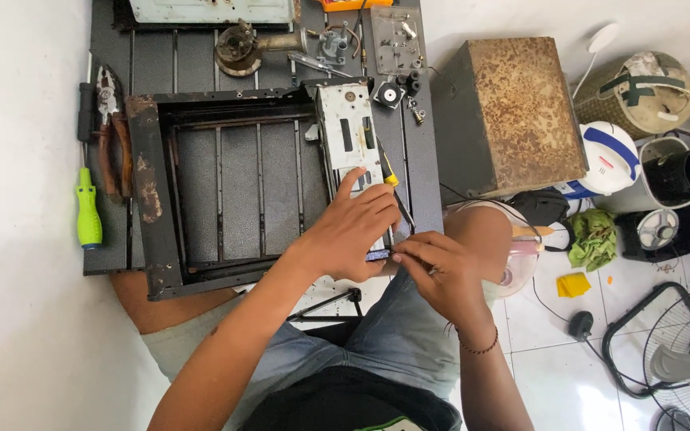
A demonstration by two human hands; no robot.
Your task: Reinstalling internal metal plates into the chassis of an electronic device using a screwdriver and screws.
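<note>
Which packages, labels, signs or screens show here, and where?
No screens or signs.
Small dark blue strip, perhaps a label, pinched between left hand and right hand at the lower end of the pale metal panel.
Rusty brown metal box, right of the dark work board.

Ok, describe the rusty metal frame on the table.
The frame is a dark, rectangular open metal frame with rust patches along its left side and thin bars across its opening. It lies flat on the dark table. A pale metal panel sits at its right edge, where the left hand rests.
</note>
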